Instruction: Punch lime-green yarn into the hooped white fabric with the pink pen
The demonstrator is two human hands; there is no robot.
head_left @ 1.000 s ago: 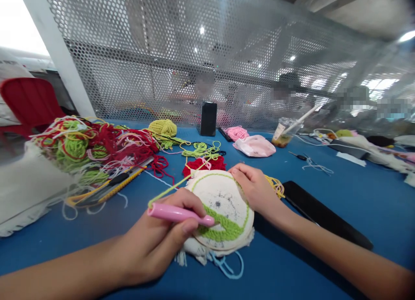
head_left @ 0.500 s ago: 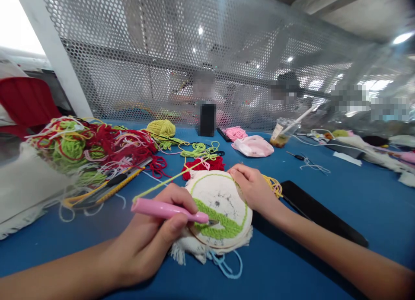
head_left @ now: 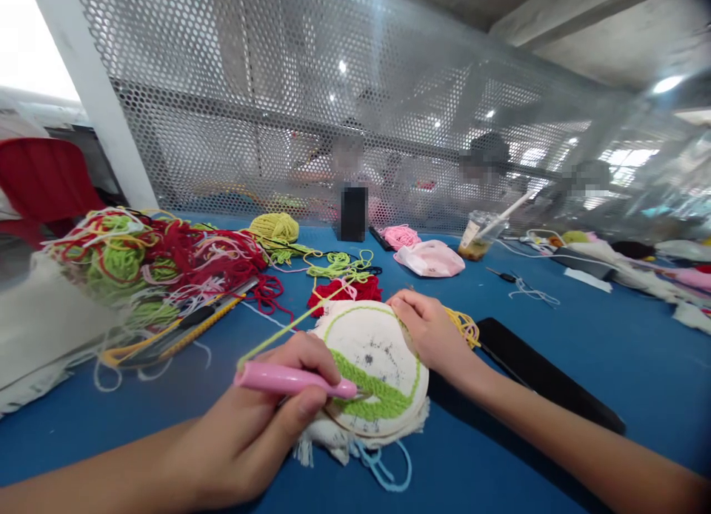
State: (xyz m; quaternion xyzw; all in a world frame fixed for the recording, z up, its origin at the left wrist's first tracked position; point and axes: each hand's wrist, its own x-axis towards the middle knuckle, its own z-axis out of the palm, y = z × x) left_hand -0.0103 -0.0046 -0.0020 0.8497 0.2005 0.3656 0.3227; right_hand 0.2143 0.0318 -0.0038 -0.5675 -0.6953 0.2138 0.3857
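My left hand (head_left: 278, 418) is closed round a pink punch needle (head_left: 297, 381), its metal tip at the green stitching on the cloth. Light green yarn (head_left: 278, 336) runs from the tool's back end towards the loose strands behind. My right hand (head_left: 430, 329) grips the far right edge of a round embroidery hoop (head_left: 383, 332); some of its fingers are hidden behind the rim. White cloth with frayed edges is stretched in the hoop. It bears a green outline, a band of green loops (head_left: 397, 399) and dark drawn marks. A light blue strand (head_left: 392, 477) hangs out below.
A tangled yarn heap (head_left: 167, 266) lies at left beside a box cutter (head_left: 183, 321). Behind the hoop are red yarn (head_left: 344, 292), a yellow ball (head_left: 275, 227) and a pink plastic bag (head_left: 430, 258). A black case (head_left: 547, 373) lies right; a drink cup (head_left: 478, 236) stands farther back.
The punch needle's tip has shifted slightly along the green stitching, with my left hand moving a little right and down. My right hand keeps its grip. The whole view has shifted slightly.
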